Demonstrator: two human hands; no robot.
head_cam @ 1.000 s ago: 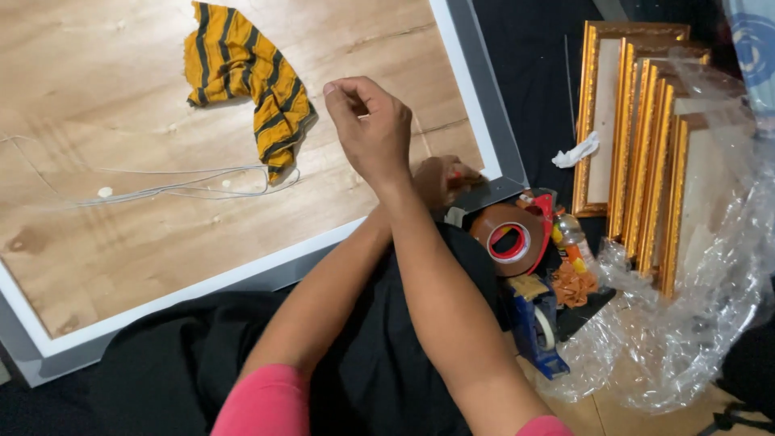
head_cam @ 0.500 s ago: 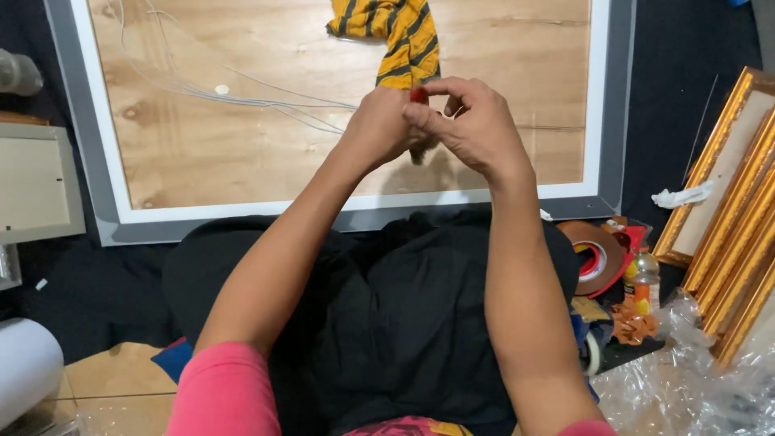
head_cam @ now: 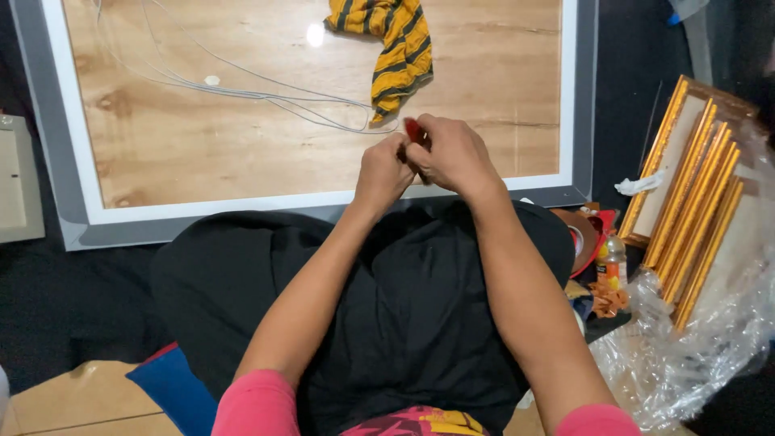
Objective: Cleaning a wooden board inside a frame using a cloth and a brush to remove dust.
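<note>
Your left hand [head_cam: 381,171] and right hand [head_cam: 452,153] meet, fingers pinched closed on a small red object [head_cam: 413,129]. Thin white wire [head_cam: 242,90] lies on the wooden board [head_cam: 242,145] just beyond.

The framed wooden board [head_cam: 202,153] lies flat on the floor in front of the seated person. On it, toward the far edge, rests a crumpled cloth [head_cam: 393,44], and a thin wire [head_cam: 242,89] trails from the board's left side across to just beside the cloth. The left hand [head_cam: 381,169] and right hand [head_cam: 452,153] meet over the board's near edge, touching. To the person's right a stack of picture frames [head_cam: 690,194] sits in plastic wrap [head_cam: 702,347], with a small bottle [head_cam: 612,266] between stack and lap.
</note>
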